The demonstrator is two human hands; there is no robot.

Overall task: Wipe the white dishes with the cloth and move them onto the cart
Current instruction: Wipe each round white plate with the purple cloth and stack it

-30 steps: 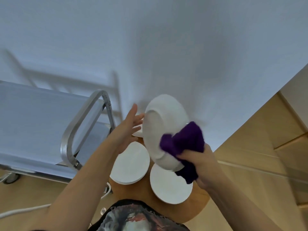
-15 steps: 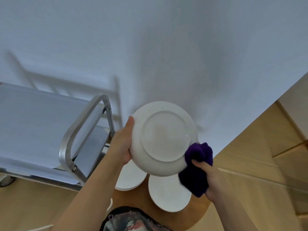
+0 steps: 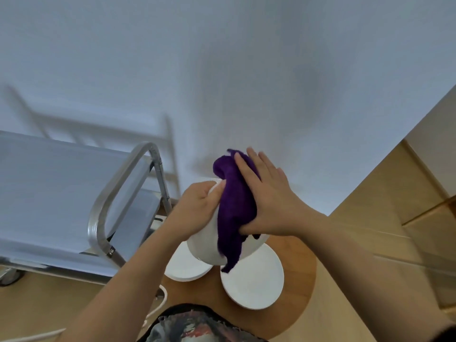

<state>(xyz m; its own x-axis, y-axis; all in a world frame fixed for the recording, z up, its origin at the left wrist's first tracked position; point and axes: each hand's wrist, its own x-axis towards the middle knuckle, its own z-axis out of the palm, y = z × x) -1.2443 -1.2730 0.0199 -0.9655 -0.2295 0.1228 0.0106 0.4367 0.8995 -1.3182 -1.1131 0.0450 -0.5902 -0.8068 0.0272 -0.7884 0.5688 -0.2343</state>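
Held dish (image 3: 204,245) tilted, up over round table (image 3: 301,275), between hands. Left hand (image 3: 197,206) on its left rim. Right hand (image 3: 266,198) flat on cloth (image 3: 234,206) draped over dish's right side. Left dish (image 3: 187,267) on table, partly under held dish; right dish (image 3: 254,282) just beside it. Cart (image 3: 61,188) left of table, cart handle (image 3: 116,193) at end nearest table.

Soft even daylight, wide-angle warp, slight blur

no text, label or number can be read here. a small dark tag (image 3: 111,250) on the cart (image 3: 49,193) frame is too small to make out, and the print on the shirt (image 3: 187,327) is blurred, with no legible letters.
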